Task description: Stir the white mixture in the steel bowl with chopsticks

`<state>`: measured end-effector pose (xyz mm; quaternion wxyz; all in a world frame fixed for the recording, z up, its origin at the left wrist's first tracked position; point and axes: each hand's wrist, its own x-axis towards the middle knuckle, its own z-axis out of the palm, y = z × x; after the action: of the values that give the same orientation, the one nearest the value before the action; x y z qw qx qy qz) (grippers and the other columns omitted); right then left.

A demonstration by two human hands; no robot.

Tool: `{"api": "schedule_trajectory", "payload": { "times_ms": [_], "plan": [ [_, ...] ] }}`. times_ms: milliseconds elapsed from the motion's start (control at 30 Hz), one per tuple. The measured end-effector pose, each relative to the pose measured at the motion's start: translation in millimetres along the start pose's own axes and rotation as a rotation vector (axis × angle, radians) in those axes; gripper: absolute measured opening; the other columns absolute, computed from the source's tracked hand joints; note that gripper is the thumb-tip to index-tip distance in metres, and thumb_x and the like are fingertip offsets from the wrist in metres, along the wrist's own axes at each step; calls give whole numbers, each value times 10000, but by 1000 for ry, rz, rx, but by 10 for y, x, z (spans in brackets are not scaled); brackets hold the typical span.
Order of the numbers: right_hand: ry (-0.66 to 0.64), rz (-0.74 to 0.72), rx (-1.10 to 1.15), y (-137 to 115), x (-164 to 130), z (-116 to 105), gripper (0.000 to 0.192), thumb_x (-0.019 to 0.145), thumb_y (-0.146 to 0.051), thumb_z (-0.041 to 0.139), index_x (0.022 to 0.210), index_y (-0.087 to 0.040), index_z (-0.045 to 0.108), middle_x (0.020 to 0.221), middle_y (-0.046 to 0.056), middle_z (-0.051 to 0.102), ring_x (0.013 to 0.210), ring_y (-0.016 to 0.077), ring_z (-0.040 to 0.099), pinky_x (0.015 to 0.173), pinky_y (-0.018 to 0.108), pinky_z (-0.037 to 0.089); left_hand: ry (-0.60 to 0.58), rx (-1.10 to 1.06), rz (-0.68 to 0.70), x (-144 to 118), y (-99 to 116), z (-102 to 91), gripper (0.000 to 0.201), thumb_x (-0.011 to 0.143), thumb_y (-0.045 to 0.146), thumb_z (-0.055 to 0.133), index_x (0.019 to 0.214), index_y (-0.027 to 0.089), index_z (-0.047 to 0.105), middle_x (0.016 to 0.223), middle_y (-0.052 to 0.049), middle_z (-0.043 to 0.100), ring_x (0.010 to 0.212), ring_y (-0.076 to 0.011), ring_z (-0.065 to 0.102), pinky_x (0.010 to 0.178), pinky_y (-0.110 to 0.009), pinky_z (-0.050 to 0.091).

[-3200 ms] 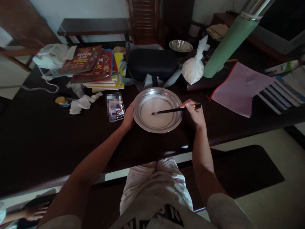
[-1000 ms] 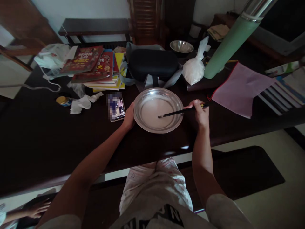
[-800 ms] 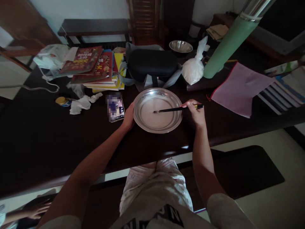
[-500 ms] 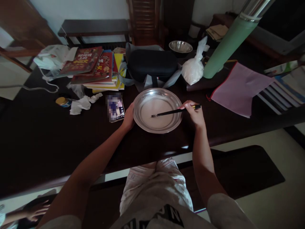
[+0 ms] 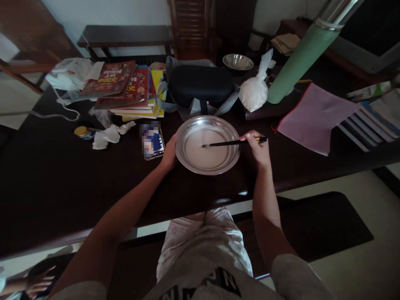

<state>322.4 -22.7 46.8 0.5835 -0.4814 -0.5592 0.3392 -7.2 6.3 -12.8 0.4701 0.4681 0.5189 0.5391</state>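
A wide, shallow metal basin [image 5: 189,163] stands on the dark table, with a milky, whitish liquid [image 5: 206,156] in it. My left hand [image 5: 169,153] grips the basin's left rim; its fingertips are partly hidden by the rim. In my right hand [image 5: 256,146], at the right side of the basin, are black chopsticks [image 5: 223,143] with gold bands, held close together and nearly level. Their tips, smeared with something pale, reach the liquid near the middle. A phone [image 5: 153,141] with a lit screen lies just left of my left hand.
Behind the basin sit a black case [image 5: 201,85] and a tied bag of white powder [image 5: 253,92]. A green bottle [image 5: 301,62] rises at the right, near a pink pouch [image 5: 315,114]. Books [image 5: 109,79], crumpled tissue [image 5: 106,137] and a small jar [image 5: 83,133] lie left. Another person's hand [image 5: 40,283] shows lower left.
The chopstick tips have shifted slightly right and toward the far side in the liquid, with my right hand moving a little right. My left hand stays on the rim. The phone's screen picture differs.
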Motion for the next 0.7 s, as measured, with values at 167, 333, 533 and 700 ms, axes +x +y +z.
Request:
{"api": "schedule_trajectory", "payload": {
  "times_ms": [167, 333, 533, 700],
  "plan": [
    [49, 22, -3, -11, -3, -33, 591, 822, -825, 764, 624, -274, 688, 584, -14, 713, 636, 225, 775, 760, 400, 658, 27, 23, 6, -5, 17, 6, 426, 969, 633, 616, 1084, 270, 806, 1173, -59, 834, 1301, -290, 706, 1116, -424, 563],
    [-66, 3, -11, -6, -9, 13, 537, 804, -804, 802, 694, -280, 758, 675, 1, 776, 721, 234, 804, 808, 405, 660, 12, -27, -10, -16, 40, 25, 386, 957, 615, 644, 1025, 267, 796, 1150, -64, 829, 1254, -296, 721, 1114, -436, 573],
    [95, 5, -4, 14, -1, -49, 583, 844, -813, 751, 629, -276, 681, 582, -17, 713, 640, 229, 781, 763, 405, 662, 21, 26, 18, -19, 39, -8, 357, 931, 613, 685, 1004, 288, 813, 1196, -60, 837, 1324, -315, 692, 1142, -451, 560],
    [-72, -4, 4, -1, -10, -6, 512, 816, -776, 815, 695, -280, 774, 696, -1, 793, 755, 235, 823, 806, 390, 665, 16, -22, -19, -23, 54, 5, 437, 936, 650, 641, 1052, 262, 806, 1224, -61, 835, 1309, -303, 702, 1173, -440, 534]
  ]
}}
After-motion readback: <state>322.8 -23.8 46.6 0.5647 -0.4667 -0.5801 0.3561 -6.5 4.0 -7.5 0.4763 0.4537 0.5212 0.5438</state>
